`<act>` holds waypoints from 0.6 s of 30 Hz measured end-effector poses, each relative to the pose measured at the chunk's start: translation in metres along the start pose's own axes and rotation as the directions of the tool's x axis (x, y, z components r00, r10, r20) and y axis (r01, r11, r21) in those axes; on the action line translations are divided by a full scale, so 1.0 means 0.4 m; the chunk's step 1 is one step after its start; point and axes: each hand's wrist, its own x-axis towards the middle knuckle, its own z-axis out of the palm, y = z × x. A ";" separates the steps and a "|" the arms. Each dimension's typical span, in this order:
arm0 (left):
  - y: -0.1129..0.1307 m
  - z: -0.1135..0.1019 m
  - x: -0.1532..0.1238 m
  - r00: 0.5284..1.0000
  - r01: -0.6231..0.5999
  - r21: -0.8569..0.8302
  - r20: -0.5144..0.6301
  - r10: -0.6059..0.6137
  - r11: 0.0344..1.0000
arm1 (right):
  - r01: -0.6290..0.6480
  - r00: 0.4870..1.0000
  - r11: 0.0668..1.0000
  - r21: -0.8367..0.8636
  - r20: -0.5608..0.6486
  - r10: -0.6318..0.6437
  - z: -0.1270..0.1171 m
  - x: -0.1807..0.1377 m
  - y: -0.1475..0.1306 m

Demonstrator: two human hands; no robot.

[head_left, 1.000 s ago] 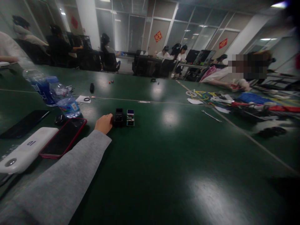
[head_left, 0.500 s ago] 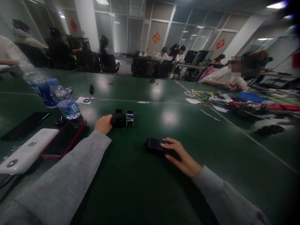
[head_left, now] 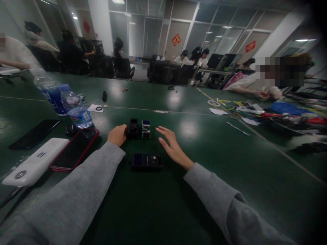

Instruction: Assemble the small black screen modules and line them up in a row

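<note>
On the green table, the left hand sits curled against a black block; I cannot tell whether it grips. A blue-topped block touches that one at three o'clock. The right hand is open, fingers spread, just beside them. At the blocks' six o'clock lies a flat black gadget.

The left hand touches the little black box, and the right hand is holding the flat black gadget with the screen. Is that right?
Not quite. In the head view the right hand is open and holds nothing; the flat black gadget lies by itself on the table between the two arms. The left hand does touch the little black box.
</note>
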 end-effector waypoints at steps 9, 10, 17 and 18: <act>0.008 -0.006 -0.002 1.000 0.019 0.012 0.001 -0.019 1.000 | 0.072 0.994 0.988 -0.135 0.090 -0.060 0.096 0.071 0.002; 0.007 -0.006 -0.003 1.000 0.013 0.013 -0.001 -0.013 1.000 | 0.055 0.997 0.990 -0.128 0.057 -0.048 0.093 0.070 0.001; 0.005 -0.014 -0.007 1.000 0.002 -0.005 0.017 -0.001 1.000 | -0.025 0.996 0.987 -0.156 -0.084 0.012 -0.033 -0.052 0.067; 0.005 -0.014 -0.006 1.000 0.003 -0.007 0.018 -0.003 1.000 | -0.077 0.993 0.978 -0.195 -0.102 0.057 -0.078 -0.109 0.089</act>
